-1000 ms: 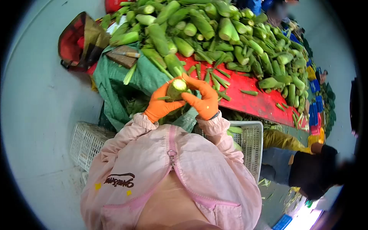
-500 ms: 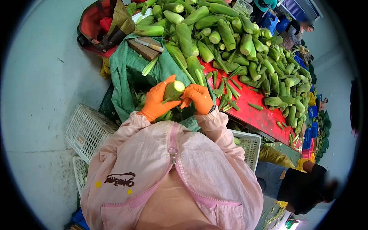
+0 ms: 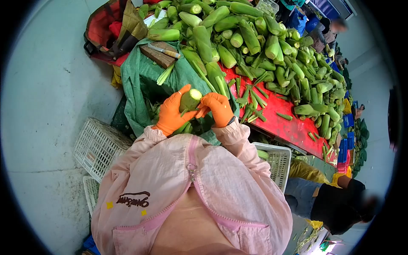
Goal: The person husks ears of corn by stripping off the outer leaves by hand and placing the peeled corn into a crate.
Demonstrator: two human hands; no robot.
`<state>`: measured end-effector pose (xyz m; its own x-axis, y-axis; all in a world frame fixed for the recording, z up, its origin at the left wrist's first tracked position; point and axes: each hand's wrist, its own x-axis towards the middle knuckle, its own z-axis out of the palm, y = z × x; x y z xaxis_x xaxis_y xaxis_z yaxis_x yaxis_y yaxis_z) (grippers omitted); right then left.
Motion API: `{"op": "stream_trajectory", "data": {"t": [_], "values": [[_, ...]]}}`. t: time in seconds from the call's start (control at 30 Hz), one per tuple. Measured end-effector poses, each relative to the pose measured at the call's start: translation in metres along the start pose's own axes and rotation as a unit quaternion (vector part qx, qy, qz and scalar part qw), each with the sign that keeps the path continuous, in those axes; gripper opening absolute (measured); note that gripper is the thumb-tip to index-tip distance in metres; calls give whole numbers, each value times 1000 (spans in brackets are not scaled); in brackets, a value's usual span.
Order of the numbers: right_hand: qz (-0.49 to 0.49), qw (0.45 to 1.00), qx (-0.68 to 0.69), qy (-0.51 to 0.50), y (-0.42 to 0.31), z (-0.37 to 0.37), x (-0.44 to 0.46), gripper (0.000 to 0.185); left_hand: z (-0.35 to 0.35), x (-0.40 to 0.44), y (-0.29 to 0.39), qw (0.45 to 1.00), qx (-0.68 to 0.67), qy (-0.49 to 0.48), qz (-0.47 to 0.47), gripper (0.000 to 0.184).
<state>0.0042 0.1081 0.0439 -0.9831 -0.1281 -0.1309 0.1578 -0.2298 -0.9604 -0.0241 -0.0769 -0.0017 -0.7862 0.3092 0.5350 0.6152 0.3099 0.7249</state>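
Note:
My left hand, in an orange glove, is wrapped round a green corn cob whose pale cut end faces up. Just right of the cob, my right hand has its gloved fingers bent together near the cob's side; whether they pinch anything is too small to tell. Below and behind the hands, a green sack hangs open with green pieces inside. A knife rests on a wooden block over the sack's upper edge.
Corn in husks is heaped on a red table with loose leaf scraps. White crates stand at left and right. A red and brown bag is at upper left. A person in black is at lower right; others are farther back.
Since one second ago, my right hand has come off the cob's upper side and its fingers have drawn together beside it. The camera view has shifted, showing more floor at left.

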Motion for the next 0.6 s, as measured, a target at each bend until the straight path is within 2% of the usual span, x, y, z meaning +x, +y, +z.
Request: {"op": "stream_trajectory", "data": {"t": [0.07,0.13,0.27,0.37,0.43,0.6], "values": [[-17,1000,0,4,7,-1,0,22,6,-4,-4,999,-15,-6,-34,76],[-48,998,30,14,14,-2,-1,21,14,-8,-11,971,-207,0,-119,75],[-69,997,13,31,10,0,-6,21,18,-11,-15,972,-210,-2,-108,75],[-18,998,-51,18,1,-4,-3,24,12,-6,-3,982,-173,-12,-78,77],[9,997,-77,-6,-1,-10,-1,26,5,-3,6,996,-63,-35,-52,77],[21,998,-49,-29,-2,-12,-4,27,5,-4,5,1000,8,-27,-14,81]]}}
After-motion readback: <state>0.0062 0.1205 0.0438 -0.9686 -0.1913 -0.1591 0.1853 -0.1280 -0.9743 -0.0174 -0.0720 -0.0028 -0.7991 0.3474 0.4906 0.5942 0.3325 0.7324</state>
